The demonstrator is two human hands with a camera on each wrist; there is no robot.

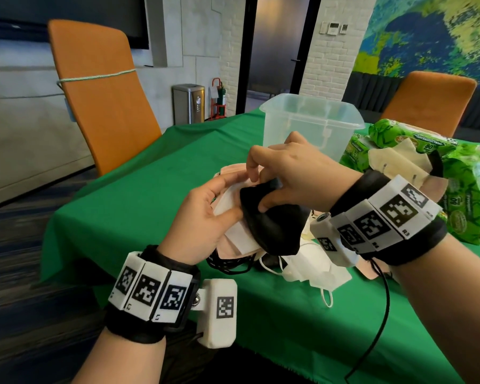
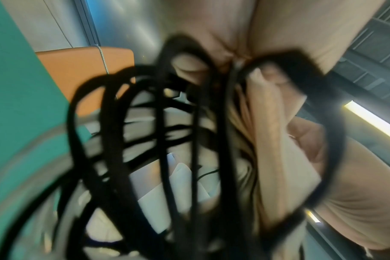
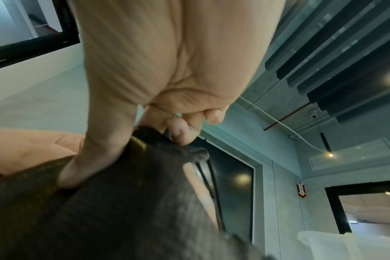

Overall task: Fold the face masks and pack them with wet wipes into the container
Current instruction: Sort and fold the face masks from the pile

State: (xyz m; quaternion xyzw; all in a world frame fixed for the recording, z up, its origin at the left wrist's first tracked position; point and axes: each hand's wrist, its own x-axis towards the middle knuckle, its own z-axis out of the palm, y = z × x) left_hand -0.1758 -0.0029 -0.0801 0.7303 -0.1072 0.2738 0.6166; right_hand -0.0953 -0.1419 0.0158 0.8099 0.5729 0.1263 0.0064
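Both hands, left (image 1: 205,214) and right (image 1: 297,176), grip stacked masks (image 1: 272,231), apparently 1 black (image 3: 122,202).

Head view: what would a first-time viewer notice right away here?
Both hands meet mid-frame over the green tablecloth: the left hand holds a stack of pale masks while the right hand pinches a black mask against it. Behind them stands an empty clear container, with bright green wet wipe packs to its right.
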